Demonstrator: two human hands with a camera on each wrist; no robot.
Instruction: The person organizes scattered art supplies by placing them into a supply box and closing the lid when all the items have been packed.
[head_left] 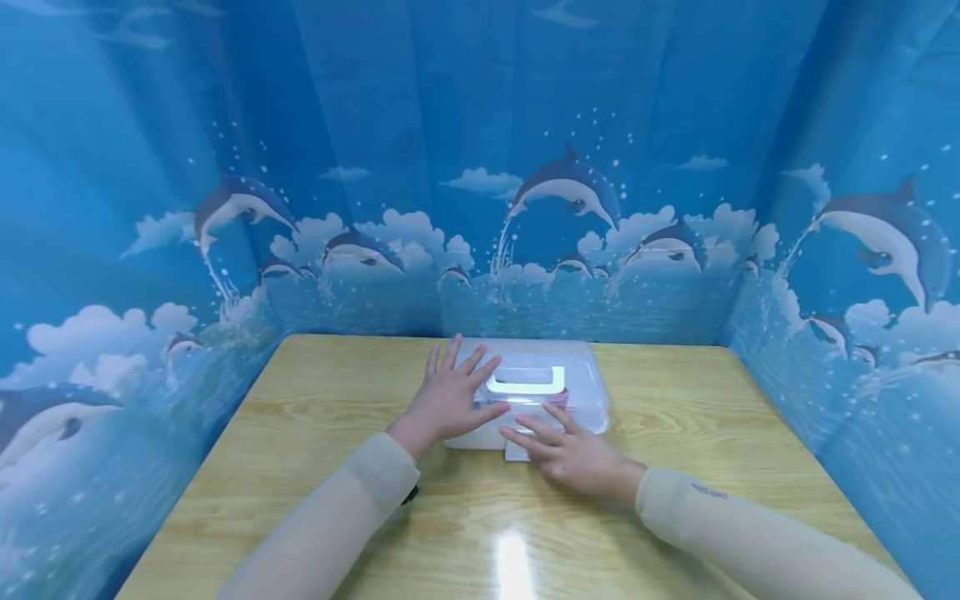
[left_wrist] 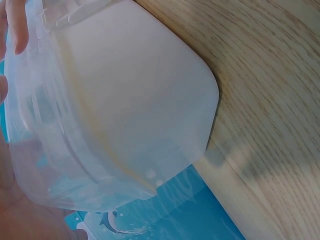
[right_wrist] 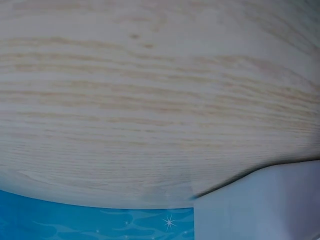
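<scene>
A translucent plastic box [head_left: 592, 379] with a clear lid and a white carry handle [head_left: 527, 387] stands near the far edge of the table. My left hand [head_left: 447, 400] lies over the lid's left part, its fingers spread. At the front side is my right hand [head_left: 573, 454], fingers extended and apart, fingertips at the front edge. A pale latch tab [head_left: 516, 452] sticks out there. Something reddish [head_left: 557, 398] shows through the lid. The left wrist view has the box's whitish side wall [left_wrist: 135, 75] close up; in the right wrist view only a box corner [right_wrist: 270, 200] appears.
The wood-grain table [head_left: 315, 417] carries the box. Blue curtains [head_left: 480, 125] printed with dolphins and clouds enclose its back, left and right sides. A small dark item [head_left: 410, 495] shows by the left cuff.
</scene>
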